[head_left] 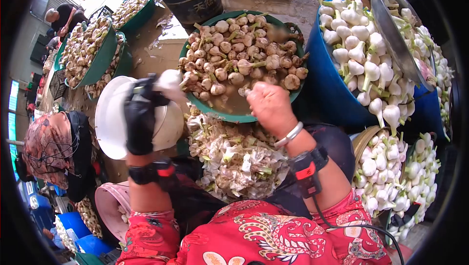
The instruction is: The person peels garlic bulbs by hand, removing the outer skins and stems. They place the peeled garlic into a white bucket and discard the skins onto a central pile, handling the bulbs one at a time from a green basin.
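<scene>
Black glove covering it, the left hand (140, 118) is gripping a white peeled bulb (168, 80) at its fingertips, holding it over the white bucket (110, 118) and just beside the near-left rim of the green basin (229, 117). The bare right hand (270, 106) is reaching over the basin's near edge with its fingers curling down among the soaked bulbs (234, 50) sitting in brown water; whether it is closing on one, I cannot tell, since the back of the hand is hiding the fingertips. Skins (234, 160) are piling up on the lap between the two arms. To the right, a blue tub (327, 84) is brimming with clean white garlic (351, 35), and a metal pan (391, 25) is leaning on it. At the left, a co-worker (49, 143) in a patterned headscarf is bending over other work. Judging from this, one bulb is finished and a fresh one is being picked; the next move is calling for putting the clean bulb with the peeled ones and pinching a single wet bulb free without dragging its neighbours out.
</scene>
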Available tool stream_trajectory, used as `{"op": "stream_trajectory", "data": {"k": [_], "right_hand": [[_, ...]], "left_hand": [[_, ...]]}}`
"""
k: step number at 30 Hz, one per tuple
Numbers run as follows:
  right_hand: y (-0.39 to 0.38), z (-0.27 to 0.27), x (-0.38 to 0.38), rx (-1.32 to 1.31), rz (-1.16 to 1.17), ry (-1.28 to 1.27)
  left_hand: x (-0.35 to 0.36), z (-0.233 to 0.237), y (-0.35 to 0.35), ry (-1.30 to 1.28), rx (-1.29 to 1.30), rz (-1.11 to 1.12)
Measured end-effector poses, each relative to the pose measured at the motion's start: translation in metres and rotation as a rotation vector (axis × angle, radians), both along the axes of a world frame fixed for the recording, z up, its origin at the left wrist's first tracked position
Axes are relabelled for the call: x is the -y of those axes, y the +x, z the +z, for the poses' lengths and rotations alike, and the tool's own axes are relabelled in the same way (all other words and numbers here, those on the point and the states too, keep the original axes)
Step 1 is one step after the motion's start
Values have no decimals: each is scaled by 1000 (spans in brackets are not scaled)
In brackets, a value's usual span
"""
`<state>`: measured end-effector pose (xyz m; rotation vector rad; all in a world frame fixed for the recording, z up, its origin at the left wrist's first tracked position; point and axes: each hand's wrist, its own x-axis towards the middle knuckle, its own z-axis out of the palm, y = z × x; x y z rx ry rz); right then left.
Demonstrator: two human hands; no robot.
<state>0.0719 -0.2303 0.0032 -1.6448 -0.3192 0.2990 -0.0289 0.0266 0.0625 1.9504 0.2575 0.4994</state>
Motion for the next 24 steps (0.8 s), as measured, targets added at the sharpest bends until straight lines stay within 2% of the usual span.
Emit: {"op": "stream_trajectory", "data": {"k": [1, 2, 3, 4, 5, 6, 8, 9, 10, 12, 14, 16, 17, 19, 20, 24], "right_hand": [[4, 5, 9, -4, -55, 0], [9, 10, 18, -7, -107, 2], [13, 12, 26, 3, -147, 14], [16, 17, 31, 12, -187, 26], [17, 26, 38, -116, -172, 109], [18, 34, 38, -118, -176, 109], [23, 43, 35, -193, -340, 282], [28, 42, 39, -167, -324, 256], [32, 40, 41, -169, -331, 251], [41, 35, 42, -1, -411, 201], [43, 31, 41, 27, -453, 231], [40, 47, 46, -187, -357, 317], [40, 49, 46, -220, -327, 326], [41, 56, 46, -222, -267, 245], [43, 57, 46, -226, -254, 239], [45, 56, 46, -237, -251, 232]], "left_hand": [[-19, 17, -4, -278, 70, 164], [-42, 18, -11, -12, 34, 321], [-73, 17, -24, 547, -50, 319], [-77, 21, -23, 726, -65, 285], [-71, 13, -20, 597, -88, 275], [-42, 12, -6, 467, -110, 265], [-5, -20, 26, 495, -174, 1], [19, -34, 41, 432, -282, -182], [35, -67, 60, 325, -345, -277], [70, -122, 87, 366, -477, -354], [92, -161, 115, 468, -709, -407], [100, -208, 131, 463, -700, -458], [104, -236, 135, 510, -568, -428], [99, -273, 152, 571, -607, -420], [94, -285, 158, 642, -645, -402], [64, -250, 162, 678, -691, -378]]}}
